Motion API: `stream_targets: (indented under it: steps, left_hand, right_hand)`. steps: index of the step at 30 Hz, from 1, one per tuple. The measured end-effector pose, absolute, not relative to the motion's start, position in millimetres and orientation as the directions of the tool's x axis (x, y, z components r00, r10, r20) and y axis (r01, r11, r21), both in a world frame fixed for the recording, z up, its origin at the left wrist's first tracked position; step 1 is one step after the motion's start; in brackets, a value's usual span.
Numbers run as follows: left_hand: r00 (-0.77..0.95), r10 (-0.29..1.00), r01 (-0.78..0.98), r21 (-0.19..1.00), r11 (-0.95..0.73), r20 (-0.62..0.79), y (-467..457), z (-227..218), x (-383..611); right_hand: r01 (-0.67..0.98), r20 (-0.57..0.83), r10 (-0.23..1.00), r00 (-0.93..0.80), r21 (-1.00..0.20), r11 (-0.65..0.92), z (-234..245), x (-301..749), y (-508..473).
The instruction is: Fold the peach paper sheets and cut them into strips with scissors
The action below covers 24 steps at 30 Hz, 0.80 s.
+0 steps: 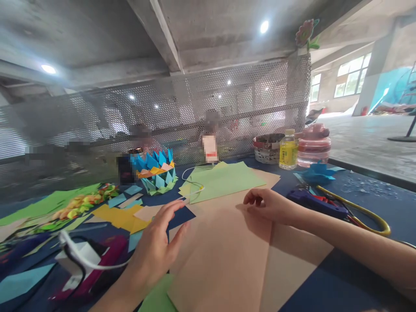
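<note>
A large peach paper sheet point(224, 260) lies in front of me, with more peach paper point(289, 255) showing at its right. My right hand point(268, 204) is closed over the upper part of the sheet, fingers curled and pinching at the paper; the fingertips are partly hidden. To the left of the sheet, my left hand point(164, 236) is open, thumb and fingers apart, holding nothing. Light green sheets point(227, 182) lie just beyond the peach paper. Another green sheet point(159, 297) shows under its lower left.
At left lie yellow paper pieces point(121, 218), a magenta power strip point(110, 264) with a white plug, and a blue-green folded-paper basket point(157, 171). At right are a dark blue tool point(315, 203) with a yellow cable, a yellow-labelled bottle point(288, 151) and a pink jug point(313, 147). A perforated screen point(227, 112) stands behind.
</note>
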<state>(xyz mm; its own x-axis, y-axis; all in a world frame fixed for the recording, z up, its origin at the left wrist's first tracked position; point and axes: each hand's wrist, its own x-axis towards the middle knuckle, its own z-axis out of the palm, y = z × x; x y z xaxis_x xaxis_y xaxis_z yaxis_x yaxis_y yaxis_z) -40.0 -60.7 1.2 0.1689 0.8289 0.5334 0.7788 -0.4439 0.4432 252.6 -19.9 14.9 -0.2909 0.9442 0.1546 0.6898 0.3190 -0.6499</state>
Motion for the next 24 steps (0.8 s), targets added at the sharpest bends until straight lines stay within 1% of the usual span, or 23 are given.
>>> stream_targets:
  steps: [3,6,9,11,14,16,18,21,24]
  left_hand:
    - [0.215,0.903,0.776,0.497,-0.389,0.371,-65,2,-36]
    - [0.322,0.901,0.714,0.551,-0.432,0.290,-75,6,-30]
    - [0.404,0.884,0.669,0.583,-0.461,0.236,-83,10,-27]
    - [0.436,0.881,0.680,0.574,-0.455,0.182,-85,10,-27]
    - [0.452,0.885,0.723,0.535,-0.438,0.114,-84,6,-28]
    - [0.443,0.891,0.737,0.526,-0.425,0.098,-81,4,-29]
    - [0.420,0.902,0.744,0.531,-0.405,0.099,-79,1,-29]
    - [0.397,0.911,0.746,0.537,-0.393,0.114,-77,-2,-30]
    - [0.404,0.905,0.718,0.567,-0.404,0.133,-78,-3,-31]
  right_hand:
    - [0.723,0.176,0.928,-0.329,-0.585,0.368,16,250,-24]
    - [0.760,0.165,0.902,-0.398,-0.491,0.425,16,249,-28]
    - [0.820,0.091,0.919,-0.383,-0.424,0.384,18,246,-34]
    - [0.850,0.040,0.939,-0.342,-0.413,0.327,22,244,-38]
    - [0.858,-0.014,0.957,-0.289,-0.447,0.252,24,242,-38]
    - [0.831,-0.027,0.953,-0.303,-0.497,0.250,23,244,-36]
    - [0.789,0.009,0.943,-0.334,-0.544,0.285,19,247,-33]
    - [0.740,0.119,0.936,-0.332,-0.582,0.337,13,250,-30]
    - [0.696,0.154,0.927,-0.343,-0.621,0.361,9,250,-28]
